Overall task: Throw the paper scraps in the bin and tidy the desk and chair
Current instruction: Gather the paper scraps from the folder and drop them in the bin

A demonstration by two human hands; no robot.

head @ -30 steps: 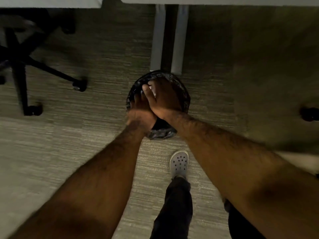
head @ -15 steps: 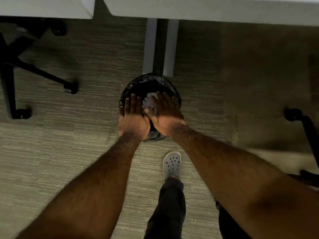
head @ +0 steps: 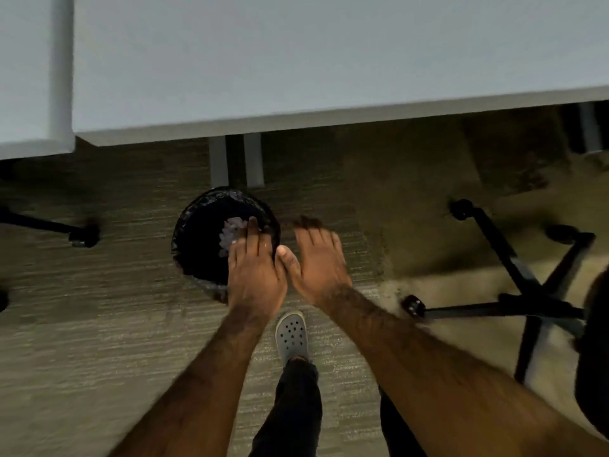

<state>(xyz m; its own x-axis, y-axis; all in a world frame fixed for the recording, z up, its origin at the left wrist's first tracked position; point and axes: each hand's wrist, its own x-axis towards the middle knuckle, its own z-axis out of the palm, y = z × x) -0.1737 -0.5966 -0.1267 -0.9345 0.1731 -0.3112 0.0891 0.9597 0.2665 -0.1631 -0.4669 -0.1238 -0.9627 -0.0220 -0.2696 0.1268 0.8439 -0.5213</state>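
Since half a second ago the view has tipped up, so the white desk (head: 329, 61) now fills the upper frame; the hands, then side by side over the bin (head: 197, 239), have slid right. Left hand (head: 255, 275) flat, fingers spread, holding nothing, over the bin's right rim; right hand (head: 318, 262) open, empty, just right of the bin over carpet (head: 82, 324), thumb touching the left hand. Pale paper scraps (head: 230, 230) lie inside the black-lined bin, at the left hand's fingertips; chair base (head: 534, 301) at right.
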